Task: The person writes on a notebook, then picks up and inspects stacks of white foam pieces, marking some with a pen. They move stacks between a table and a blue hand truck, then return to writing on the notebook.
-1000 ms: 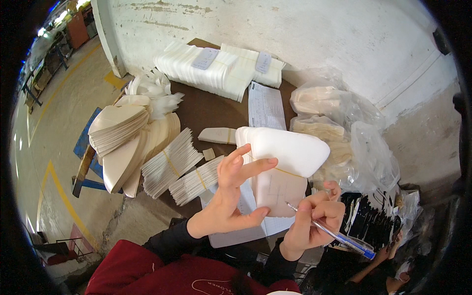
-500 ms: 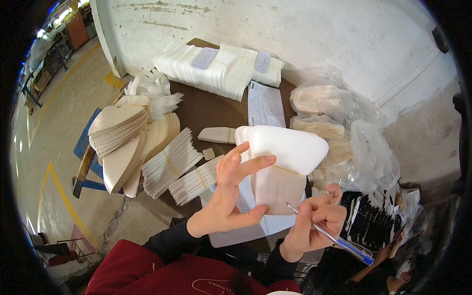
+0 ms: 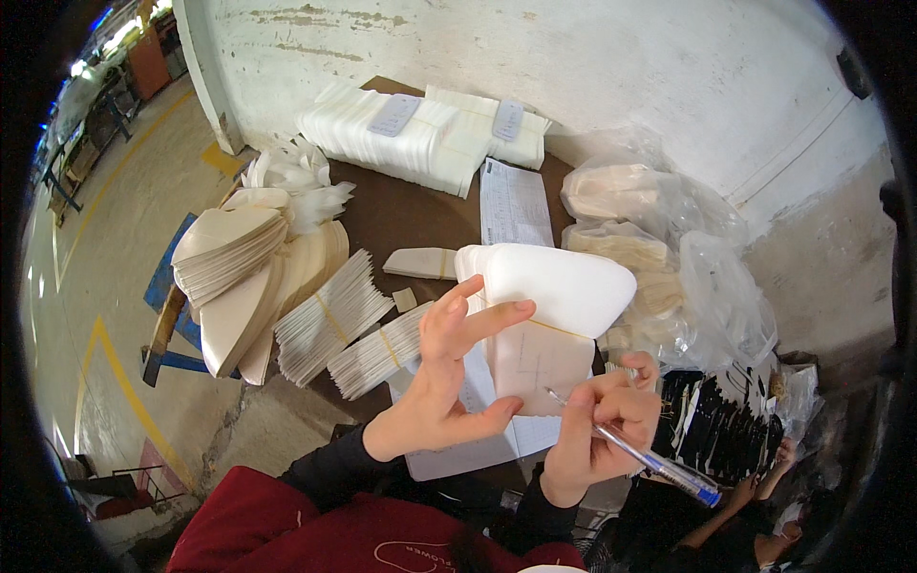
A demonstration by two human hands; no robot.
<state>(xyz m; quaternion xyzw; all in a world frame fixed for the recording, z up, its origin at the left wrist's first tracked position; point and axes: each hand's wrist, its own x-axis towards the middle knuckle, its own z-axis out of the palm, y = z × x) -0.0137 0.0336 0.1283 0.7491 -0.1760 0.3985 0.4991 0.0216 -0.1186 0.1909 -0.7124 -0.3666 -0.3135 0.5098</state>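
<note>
My left hand [image 3: 437, 382] grips a banded bundle of white and pale beige rounded sheets [image 3: 564, 282]. Its thumb presses the lower left edge, and two fingers reach over the top. A thin yellowish rubber band crosses the bundle, and faint pen strokes mark the beige lower part. In my right hand [image 3: 604, 430] is a clear ballpoint pen with a blue end [image 3: 664, 466], pinched between thumb and fingers. The pen's tip is close to the marked sheet; whether it touches, I cannot tell. Beneath the bundle are white papers [image 3: 468, 456].
Banded stacks of pale strips [image 3: 325, 315] and beige curved pieces [image 3: 253, 296] lie left. White stacks with tags [image 3: 382, 134] line the wall. Plastic bags of beige pieces [image 3: 640, 277] and black pieces [image 3: 716, 430] sit right. Another person's arm [image 3: 769, 473] shows at lower right.
My right hand and the pen have shifted a little left, the tip now over the sheet. More strokes show on it. My left hand stays in place.
</note>
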